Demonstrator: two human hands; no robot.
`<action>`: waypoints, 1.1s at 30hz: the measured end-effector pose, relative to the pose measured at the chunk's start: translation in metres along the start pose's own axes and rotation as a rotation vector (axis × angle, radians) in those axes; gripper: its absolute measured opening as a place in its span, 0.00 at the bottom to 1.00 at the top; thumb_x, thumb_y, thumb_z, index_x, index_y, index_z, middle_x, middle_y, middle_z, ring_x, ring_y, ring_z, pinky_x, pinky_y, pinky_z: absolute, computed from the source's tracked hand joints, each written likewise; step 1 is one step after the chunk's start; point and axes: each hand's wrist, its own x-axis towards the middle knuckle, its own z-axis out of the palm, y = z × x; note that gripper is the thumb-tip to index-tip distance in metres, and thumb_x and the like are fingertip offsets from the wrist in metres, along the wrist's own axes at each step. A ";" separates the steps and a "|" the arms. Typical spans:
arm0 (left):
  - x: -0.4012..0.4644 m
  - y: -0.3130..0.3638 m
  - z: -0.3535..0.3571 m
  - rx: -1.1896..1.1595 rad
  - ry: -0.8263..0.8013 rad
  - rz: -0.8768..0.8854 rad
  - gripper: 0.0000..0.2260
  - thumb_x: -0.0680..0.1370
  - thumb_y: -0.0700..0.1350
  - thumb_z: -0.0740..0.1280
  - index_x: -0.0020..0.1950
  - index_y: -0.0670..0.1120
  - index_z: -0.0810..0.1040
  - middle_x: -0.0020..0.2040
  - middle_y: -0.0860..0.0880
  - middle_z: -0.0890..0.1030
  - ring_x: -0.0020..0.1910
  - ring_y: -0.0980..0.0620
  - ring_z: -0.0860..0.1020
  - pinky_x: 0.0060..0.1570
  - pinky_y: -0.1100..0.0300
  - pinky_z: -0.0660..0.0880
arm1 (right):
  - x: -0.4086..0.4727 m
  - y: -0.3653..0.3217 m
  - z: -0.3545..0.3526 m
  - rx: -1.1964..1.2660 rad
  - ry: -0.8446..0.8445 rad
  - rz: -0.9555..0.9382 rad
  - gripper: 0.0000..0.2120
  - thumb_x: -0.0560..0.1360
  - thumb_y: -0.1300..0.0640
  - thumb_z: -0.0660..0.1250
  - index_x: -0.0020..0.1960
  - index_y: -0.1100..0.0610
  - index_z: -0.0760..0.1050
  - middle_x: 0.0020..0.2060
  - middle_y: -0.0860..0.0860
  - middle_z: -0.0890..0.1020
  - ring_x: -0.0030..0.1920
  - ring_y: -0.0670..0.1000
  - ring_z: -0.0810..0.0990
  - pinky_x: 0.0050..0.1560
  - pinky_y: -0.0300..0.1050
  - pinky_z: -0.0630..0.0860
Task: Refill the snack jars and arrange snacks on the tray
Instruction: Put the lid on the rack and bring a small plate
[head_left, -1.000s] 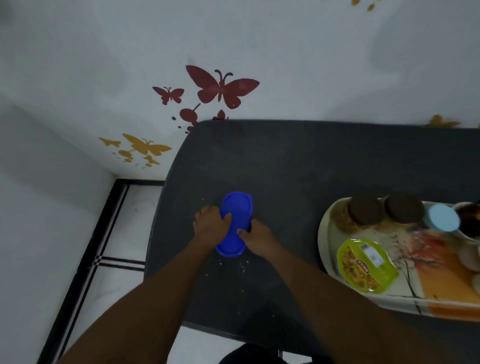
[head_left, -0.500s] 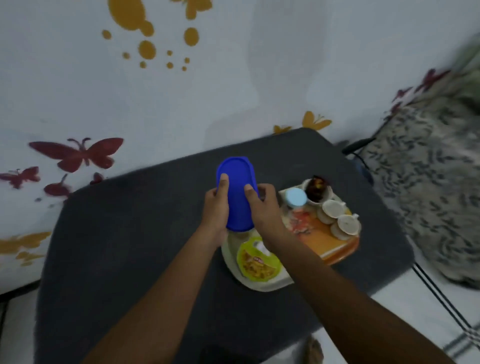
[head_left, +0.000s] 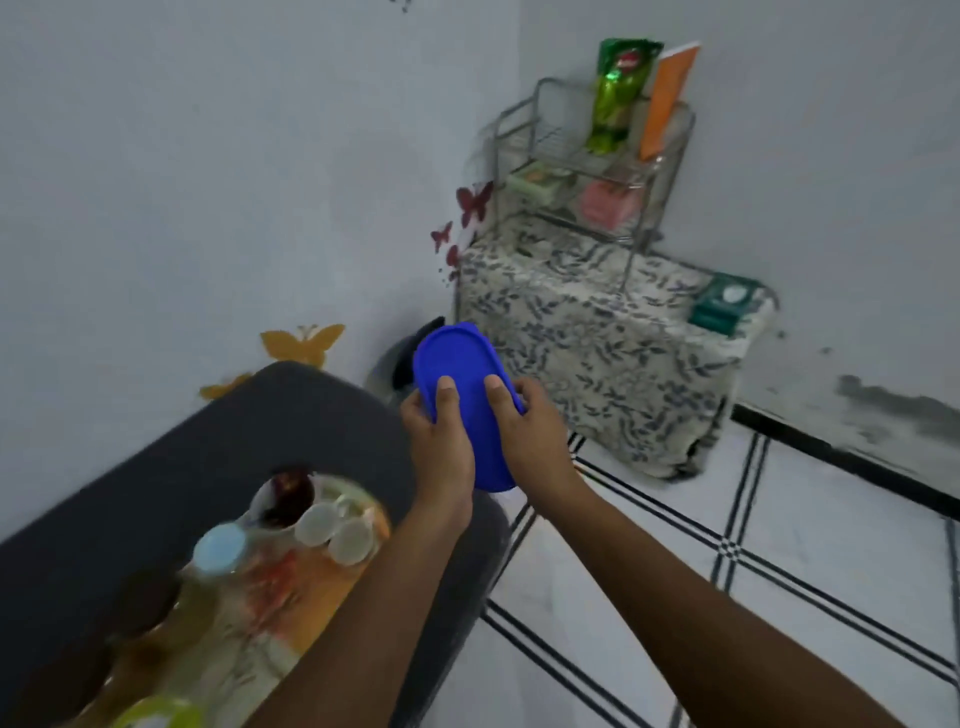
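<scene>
In the lower left of the frame sat the tray (head_left: 332, 613), blurred, on the dark grey table (head_left: 156, 483); on it a light blue lid (head_left: 219, 546), a dark-filled bowl (head_left: 287, 496) and two small pale cups (head_left: 335, 530) crowded together toward its upper end; a yellow-green packet (head_left: 156, 714) showed at the bottom edge, too smeared to read. Centre frame, the blue container (head_left: 460, 384) was held up in the air just past the table's right corner, over the tiled floor (head_left: 727, 597); the left hand (head_left: 441, 441) gripped its left side, thumb laid on the lid; the right hand (head_left: 530, 431) gripped the right side, thumb on top too, fingers curled underneath. Upper right, a wire rack (head_left: 587, 166) with a green packet (head_left: 618, 98) and an orange box (head_left: 667, 98) stood on a stand draped in leaf-patterned cloth (head_left: 597, 332); a teal box (head_left: 724, 304) lay near that cloth's right edge.
</scene>
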 end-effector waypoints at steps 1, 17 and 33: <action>-0.002 0.002 0.038 0.013 -0.046 0.016 0.23 0.84 0.62 0.58 0.74 0.52 0.65 0.60 0.54 0.75 0.51 0.61 0.75 0.45 0.59 0.73 | 0.018 0.003 -0.032 0.012 0.035 0.002 0.15 0.81 0.37 0.61 0.51 0.48 0.76 0.40 0.47 0.82 0.34 0.43 0.78 0.33 0.39 0.73; 0.082 -0.004 0.348 0.134 -0.311 0.025 0.15 0.83 0.63 0.58 0.65 0.58 0.64 0.53 0.61 0.74 0.48 0.60 0.76 0.40 0.60 0.72 | 0.243 0.049 -0.238 -0.007 0.241 0.037 0.14 0.81 0.38 0.60 0.53 0.48 0.74 0.44 0.47 0.82 0.39 0.44 0.81 0.33 0.37 0.74; 0.372 0.090 0.527 0.131 -0.216 0.133 0.23 0.82 0.65 0.60 0.73 0.56 0.67 0.63 0.55 0.74 0.55 0.58 0.76 0.51 0.52 0.79 | 0.599 0.009 -0.229 0.051 0.012 0.050 0.16 0.83 0.40 0.58 0.63 0.48 0.70 0.51 0.47 0.80 0.45 0.49 0.82 0.40 0.45 0.76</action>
